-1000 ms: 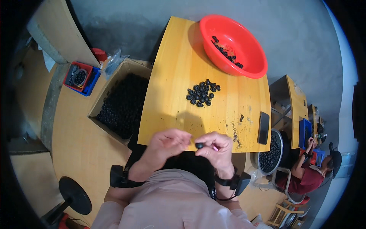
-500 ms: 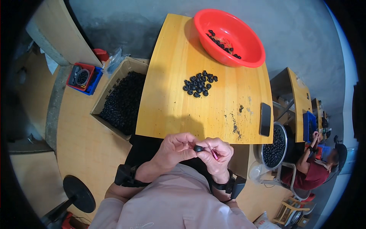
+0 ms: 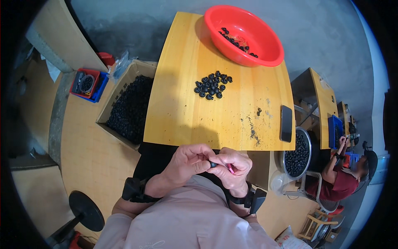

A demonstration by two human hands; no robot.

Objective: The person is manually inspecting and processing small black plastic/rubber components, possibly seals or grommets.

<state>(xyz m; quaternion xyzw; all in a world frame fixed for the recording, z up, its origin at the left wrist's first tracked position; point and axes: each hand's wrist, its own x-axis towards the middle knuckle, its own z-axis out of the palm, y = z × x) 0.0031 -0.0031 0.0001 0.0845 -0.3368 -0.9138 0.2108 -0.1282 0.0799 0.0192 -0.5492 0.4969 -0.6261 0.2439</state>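
Note:
My left hand [image 3: 187, 163] pinches a small round black piece [image 3: 212, 164] just off the near edge of the wooden table [image 3: 178, 83]. Against that piece, my right hand [image 3: 234, 171] is closed around a slim pink tool [image 3: 230, 168]; its working end is hidden by the fingers. Both hands touch at the fingertips, and they cover much of the piece. Farther off on the tabletop lies a loose pile of similar black pieces [image 3: 212, 86], some showing a hole. A red basin [image 3: 265, 62] at the far edge holds several more.
Black crumbs [image 3: 254, 135] and a phone [image 3: 286, 123] lie on the table's right side. A carton [image 3: 108, 108] full of black pieces stands left of it. To the right are a metal bowl of pieces [image 3: 296, 155] and a seated person [image 3: 338, 186] at another table.
My hands have drawn closer together, and the right fingers cover more of the black piece. The table and things on it have shifted slightly up and left in view.

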